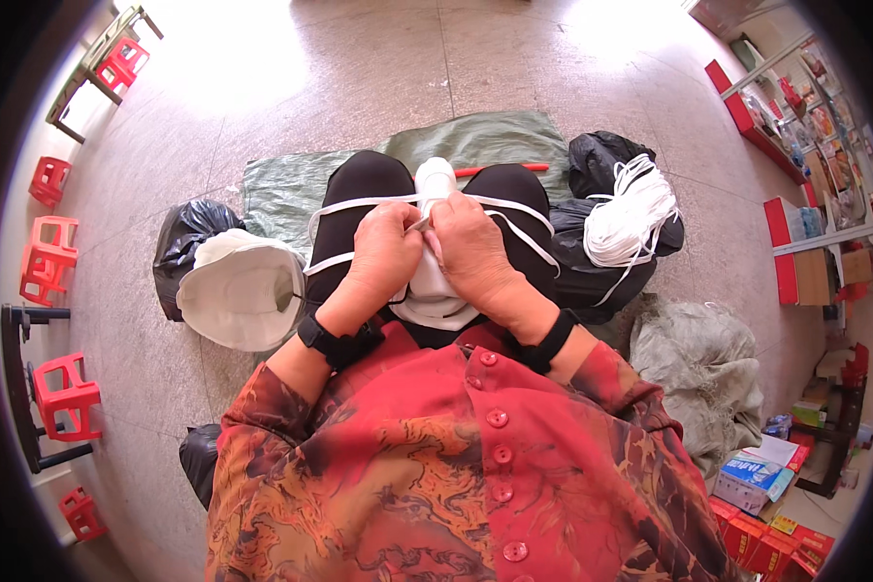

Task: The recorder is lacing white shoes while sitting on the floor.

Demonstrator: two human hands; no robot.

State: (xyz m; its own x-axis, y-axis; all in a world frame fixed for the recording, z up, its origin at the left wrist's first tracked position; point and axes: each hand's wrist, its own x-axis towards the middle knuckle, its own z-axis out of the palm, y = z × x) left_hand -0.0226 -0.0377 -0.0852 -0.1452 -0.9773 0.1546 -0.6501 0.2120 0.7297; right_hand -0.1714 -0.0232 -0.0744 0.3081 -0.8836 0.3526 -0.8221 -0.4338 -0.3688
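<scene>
Between the knees of a pair of black trousers (364,179), one white shoe-like piece (436,175) is sitting with its narrow rounded end pointing away from the wearer. Two bare hands are meeting over it: the left hand (386,238) is pinching at its middle with bent fingers, and the right hand (470,242) is gripping there too, fingertips almost touching; whether a lace is also lying between them, I cannot tell. White laces (354,202) are running across both thighs, two stretches showing on each side. Two black wristbands (339,339) are circling the wrists, one apiece. One red strip (507,168) is lying beyond the knees, over a green woven sheet (485,131). At the left, one white open-mouthed pouch (238,296) is leaning against a black plastic bag (175,262); its pale lining is showing. At the right, one bundle of white cord (630,213) is resting on black plastic (601,286), whose folds are hiding any contents. Nearby, one grey woven sack (698,373) is slumping. At least five red stools (66,398) are standing along the left side.
</scene>
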